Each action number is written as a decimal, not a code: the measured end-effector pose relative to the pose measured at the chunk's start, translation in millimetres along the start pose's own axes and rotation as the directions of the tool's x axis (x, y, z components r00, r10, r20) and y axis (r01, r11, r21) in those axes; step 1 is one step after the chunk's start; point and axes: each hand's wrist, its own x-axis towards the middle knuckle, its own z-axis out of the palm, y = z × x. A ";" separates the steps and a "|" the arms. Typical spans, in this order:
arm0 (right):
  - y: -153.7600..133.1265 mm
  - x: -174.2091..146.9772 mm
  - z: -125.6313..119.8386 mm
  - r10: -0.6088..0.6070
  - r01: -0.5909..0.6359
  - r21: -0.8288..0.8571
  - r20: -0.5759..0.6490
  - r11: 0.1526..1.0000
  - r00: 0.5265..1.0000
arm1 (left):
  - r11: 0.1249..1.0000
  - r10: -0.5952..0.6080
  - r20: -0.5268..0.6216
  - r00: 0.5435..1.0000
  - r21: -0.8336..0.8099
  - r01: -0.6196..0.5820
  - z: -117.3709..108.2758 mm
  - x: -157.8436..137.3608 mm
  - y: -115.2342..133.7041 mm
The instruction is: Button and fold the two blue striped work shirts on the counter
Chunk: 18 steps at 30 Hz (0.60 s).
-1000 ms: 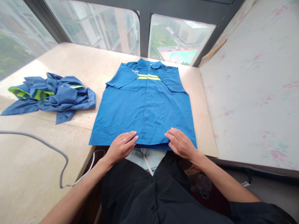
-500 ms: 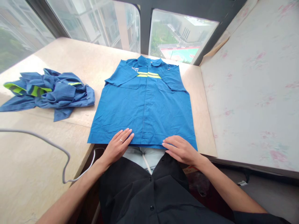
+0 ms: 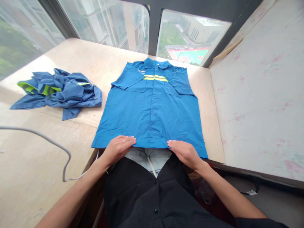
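Observation:
A blue short-sleeved work shirt [image 3: 152, 107] lies spread front side up, its collar toward the window and both sleeves folded in over the chest. Yellow-green reflective bands cross its chest. Left of centre, my left hand [image 3: 120, 147] grips the bottom hem, fingers pressed together on top and the thumb out of sight. My right hand [image 3: 185, 152] holds the same hem right of centre, its fingers likewise closed at the edge. The hem between the hands runs along the front edge of the surface.
A crumpled blue garment [image 3: 71, 91] with yellow-green strips lies to the left on the pale surface [image 3: 71, 133]. A grey cable [image 3: 54, 142] curves across the front left. Windows [image 3: 185, 38] stand behind, and a floral-papered wall [image 3: 258, 101] rises on the right.
My fingers, which lay flatter on the shirt's lower edge, have closed on the hem. The camera view has shifted slightly, so the shirt and crumpled garment appear farther right.

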 end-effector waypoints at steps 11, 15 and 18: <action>14.9 43.8 -51.3 0.347 -0.382 0.053 0.319 0.923 0.882 | 0.978 -0.199 0.137 0.970 0.095 0.187 -30.6 5.5 -8.8; 29.9 54.3 -58.1 0.422 -0.452 0.027 0.315 0.892 0.850 | 0.926 -0.365 0.165 0.916 0.167 0.339 -41.3 -1.4 -17.9; 42.3 63.1 -63.4 0.479 -0.493 -0.024 0.288 0.870 0.830 | 0.888 -0.448 0.184 0.875 0.208 0.411 -50.5 -2.0 -21.5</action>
